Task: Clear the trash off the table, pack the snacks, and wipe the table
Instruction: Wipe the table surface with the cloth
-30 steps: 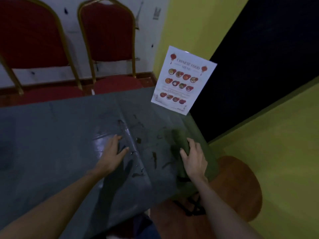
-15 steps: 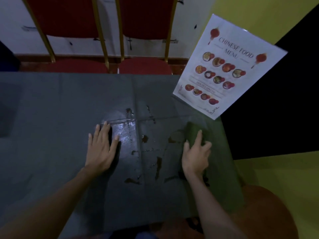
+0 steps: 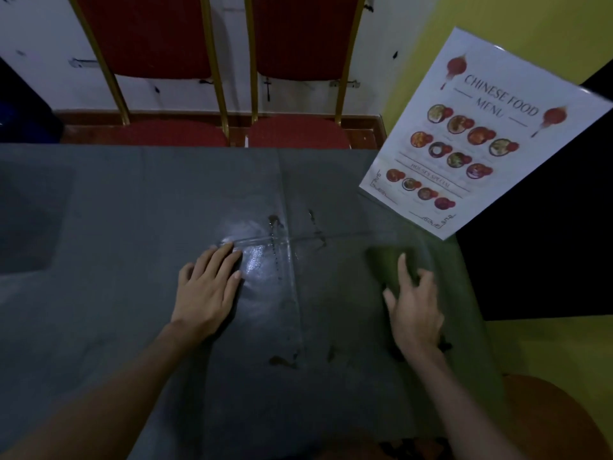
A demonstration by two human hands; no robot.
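While left hand (image 3: 208,290) lies flat | right hand (image 3: 414,307) seemingly presses cloth (image 3: 386,263)

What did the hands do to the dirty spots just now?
The right hand pushed the green cloth across the table, and many of the dark smears between the hands are gone. Some remain by the near edge and above the shiny wet patch. The left hand stayed flat on the table, and the menu stayed at the right corner.
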